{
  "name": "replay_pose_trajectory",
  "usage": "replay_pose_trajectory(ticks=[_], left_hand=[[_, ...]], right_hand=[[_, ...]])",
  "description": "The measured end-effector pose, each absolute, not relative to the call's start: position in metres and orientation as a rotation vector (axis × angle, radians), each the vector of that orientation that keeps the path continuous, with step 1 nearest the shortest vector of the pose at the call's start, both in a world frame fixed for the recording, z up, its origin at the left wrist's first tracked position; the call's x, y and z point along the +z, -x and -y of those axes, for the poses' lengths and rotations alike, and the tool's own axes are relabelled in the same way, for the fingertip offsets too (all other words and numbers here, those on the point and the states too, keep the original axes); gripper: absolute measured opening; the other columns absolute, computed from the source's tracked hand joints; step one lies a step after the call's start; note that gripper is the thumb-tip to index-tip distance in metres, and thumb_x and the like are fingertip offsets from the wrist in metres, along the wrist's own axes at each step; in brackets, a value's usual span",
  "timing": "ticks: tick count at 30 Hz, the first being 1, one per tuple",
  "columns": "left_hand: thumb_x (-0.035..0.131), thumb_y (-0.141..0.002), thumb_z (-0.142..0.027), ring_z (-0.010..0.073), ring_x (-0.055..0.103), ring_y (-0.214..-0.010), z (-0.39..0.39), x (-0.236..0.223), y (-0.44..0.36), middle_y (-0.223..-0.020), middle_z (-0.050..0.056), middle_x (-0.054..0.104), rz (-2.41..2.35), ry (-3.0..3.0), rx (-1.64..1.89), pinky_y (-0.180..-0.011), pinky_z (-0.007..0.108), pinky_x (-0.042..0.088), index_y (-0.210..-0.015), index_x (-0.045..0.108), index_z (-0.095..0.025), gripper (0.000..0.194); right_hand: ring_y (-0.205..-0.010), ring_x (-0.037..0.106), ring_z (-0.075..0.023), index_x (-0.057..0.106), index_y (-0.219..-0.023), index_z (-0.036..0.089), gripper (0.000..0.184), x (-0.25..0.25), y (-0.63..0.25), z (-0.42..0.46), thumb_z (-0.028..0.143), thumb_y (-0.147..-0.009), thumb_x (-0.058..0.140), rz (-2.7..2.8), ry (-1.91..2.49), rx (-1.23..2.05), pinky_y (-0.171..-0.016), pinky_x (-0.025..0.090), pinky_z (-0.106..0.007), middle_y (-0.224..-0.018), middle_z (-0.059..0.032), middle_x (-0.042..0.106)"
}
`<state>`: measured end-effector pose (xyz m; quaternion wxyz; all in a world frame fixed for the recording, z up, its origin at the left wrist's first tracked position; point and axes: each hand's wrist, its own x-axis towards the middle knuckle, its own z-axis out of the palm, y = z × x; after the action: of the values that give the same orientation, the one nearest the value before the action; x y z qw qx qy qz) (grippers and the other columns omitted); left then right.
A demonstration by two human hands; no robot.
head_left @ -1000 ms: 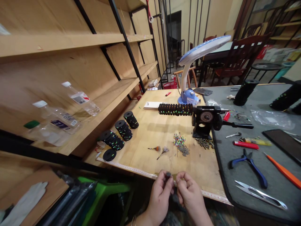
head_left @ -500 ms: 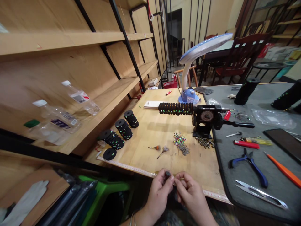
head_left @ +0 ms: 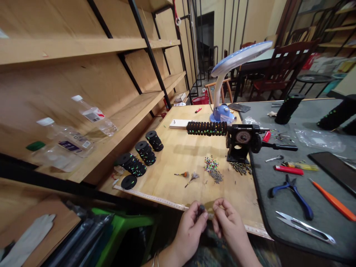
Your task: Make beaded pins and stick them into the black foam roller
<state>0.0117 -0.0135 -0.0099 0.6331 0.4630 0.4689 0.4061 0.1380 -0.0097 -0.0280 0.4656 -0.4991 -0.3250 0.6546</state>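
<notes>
Just beyond the table's front edge, my left hand (head_left: 190,231) is closed on a small dark piece (head_left: 202,208), which pokes out between thumb and forefinger; its kind is too small to make out. My right hand (head_left: 229,222) is a short gap to the right, thumb and forefinger pinched together. Whatever it may pinch cannot be seen. Ahead of both hands lie a heap of coloured beads (head_left: 210,163) and small grey metal bits (head_left: 216,176). Left of these are two small tufted pieces, one orange-tipped (head_left: 182,174) and one pale (head_left: 193,178).
A hand-cranked winder (head_left: 241,141) carries a row of black foam spools (head_left: 207,128). More spools (head_left: 131,164) stand at the left edge. Brass bits (head_left: 241,168) lie below the winder. Pliers (head_left: 292,194), thread snips (head_left: 306,226) and an orange-handled tool (head_left: 333,200) rest on the dark mat.
My two hands, which were touching at the fingertips, have come apart, the right one shifting slightly right. The dark piece stays in my left hand.
</notes>
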Motion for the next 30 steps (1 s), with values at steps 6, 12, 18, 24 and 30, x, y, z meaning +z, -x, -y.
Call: replay_pose_trajectory(ticks=[6, 12, 18, 24, 30], left_hand=[[0.060, -0.084, -0.050, 0.0074, 0.032, -0.054, 0.015, -0.014, -0.008, -0.064, -0.007, 0.037, -1.047, -1.068, 0.937, -0.049, 0.021, 0.027, -0.075, 0.044, -0.019, 0.036], [0.059, -0.087, -0.033, 0.0109, 0.044, -0.066, 0.012, -0.016, -0.001, -0.077, -0.001, 0.050, -1.090, -1.164, 0.905, -0.058, 0.022, 0.036, -0.082, 0.051, -0.017, 0.019], [0.055, -0.085, -0.022, 0.0129, 0.046, -0.067, 0.009, -0.018, 0.001, -0.070, -0.002, 0.049, -1.166, -1.323, 0.881, -0.064, 0.023, 0.039, -0.075, 0.050, -0.017, 0.013], [0.058, -0.082, -0.020, 0.0151, 0.051, -0.072, 0.007, -0.013, -0.004, -0.072, 0.000, 0.053, -1.180, -1.277, 0.917, -0.067, 0.024, 0.041, -0.075, 0.053, -0.017, 0.010], [0.063, -0.081, -0.025, 0.0121, 0.048, -0.064, 0.008, -0.015, -0.003, -0.068, -0.002, 0.052, -1.161, -1.163, 0.926, -0.061, 0.022, 0.038, -0.074, 0.054, -0.017, 0.014]], right_hand=[[-0.030, 0.031, -0.0060, 0.041, -0.080, 0.024, 0.045, -0.026, -0.136, 0.012, 0.067, -0.078, 0.053, 0.848, 1.225, 1.517, -0.036, 0.022, -0.016, -0.036, 0.0117, 0.046], [-0.034, 0.027, -0.0062, 0.040, -0.080, 0.024, 0.042, -0.022, -0.138, 0.013, 0.065, -0.081, 0.050, 0.919, 1.253, 1.483, -0.038, 0.021, -0.018, -0.036, 0.0138, 0.039], [-0.036, 0.027, -0.0065, 0.041, -0.078, 0.023, 0.041, -0.022, -0.139, 0.014, 0.063, -0.082, 0.050, 0.966, 1.263, 1.469, -0.039, 0.019, -0.018, -0.039, 0.0136, 0.037], [-0.035, 0.028, -0.0066, 0.042, -0.077, 0.023, 0.041, -0.026, -0.138, 0.015, 0.063, -0.082, 0.051, 0.972, 1.213, 1.483, -0.039, 0.019, -0.019, -0.040, 0.0141, 0.034], [-0.036, 0.027, -0.0063, 0.042, -0.077, 0.023, 0.041, -0.026, -0.138, 0.016, 0.063, -0.082, 0.052, 0.965, 1.207, 1.492, -0.038, 0.018, -0.018, -0.040, 0.0143, 0.033]])
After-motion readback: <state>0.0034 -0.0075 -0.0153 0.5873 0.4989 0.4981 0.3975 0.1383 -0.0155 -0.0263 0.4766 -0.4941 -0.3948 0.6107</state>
